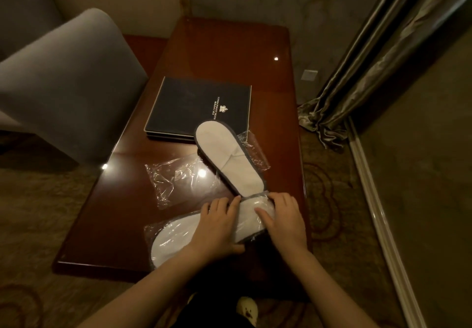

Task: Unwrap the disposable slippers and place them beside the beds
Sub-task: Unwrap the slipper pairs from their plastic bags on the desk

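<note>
— What colour is the wrapped slipper (173,235) in the grip?
— White with dark grey edging, under clear, shiny film. The bare slipper (224,159) just beyond the grip is off-white with the same grey trim.
— And left of the grip?
— A clear wrapper (176,182) on the red-brown table (229,54). Farther beyond lies a navy folder (194,105) with a pale crest. The carpet (332,200) right of the grip is brown with darker swirls.

The left hand (217,225) and right hand (286,221) are bare, as are both forearms (158,279); below them shows black clothing (204,312) with a pale yellowish patch (246,307).
</note>
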A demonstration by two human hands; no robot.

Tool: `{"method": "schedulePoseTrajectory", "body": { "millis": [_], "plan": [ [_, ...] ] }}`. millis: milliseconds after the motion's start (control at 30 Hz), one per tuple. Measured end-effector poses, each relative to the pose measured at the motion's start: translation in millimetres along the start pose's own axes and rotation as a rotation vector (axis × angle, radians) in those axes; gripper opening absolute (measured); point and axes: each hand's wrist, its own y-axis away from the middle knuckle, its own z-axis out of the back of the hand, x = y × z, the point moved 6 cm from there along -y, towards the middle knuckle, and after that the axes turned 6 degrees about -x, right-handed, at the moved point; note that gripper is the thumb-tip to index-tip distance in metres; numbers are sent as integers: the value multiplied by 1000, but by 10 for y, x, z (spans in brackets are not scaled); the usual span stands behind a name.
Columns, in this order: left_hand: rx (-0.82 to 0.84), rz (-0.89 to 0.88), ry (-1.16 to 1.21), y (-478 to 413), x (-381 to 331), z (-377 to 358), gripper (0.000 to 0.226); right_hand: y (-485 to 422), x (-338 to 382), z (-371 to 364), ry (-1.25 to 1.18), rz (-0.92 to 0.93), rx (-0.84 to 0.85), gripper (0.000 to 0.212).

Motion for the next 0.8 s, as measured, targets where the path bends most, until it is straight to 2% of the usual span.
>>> {"method": "schedulePoseTrajectory", "body": {
  "millis": [167,333,400,467,567,633,733,800],
  "plan": [
    [-99,44,3,-61,79,353,111,-207,382,280,-1,159,-201,24],
    [-152,86,18,-20,233,577,113,-318,707,418,-8,280,-277,11],
    [-162,90,18,26,283,621,112,-369,737,488,-65,279,-324,9],
    [-192,126,78,68,332,682,110,-466,640,564,-229,125,-363,11],
    [-274,126,159,102,339,828,108,-560,382,517,-607,-295,-294,22],
    [-305,112,137,113,353,914,109,-559,335,451,-754,-444,-161,29],
    [-355,149,137,139,464,1044,109,-557,404,468,-756,-423,48,22],
    [-392,169,145,163,531,1117,108,-549,414,507,-687,-367,111,19]
  ]
}}
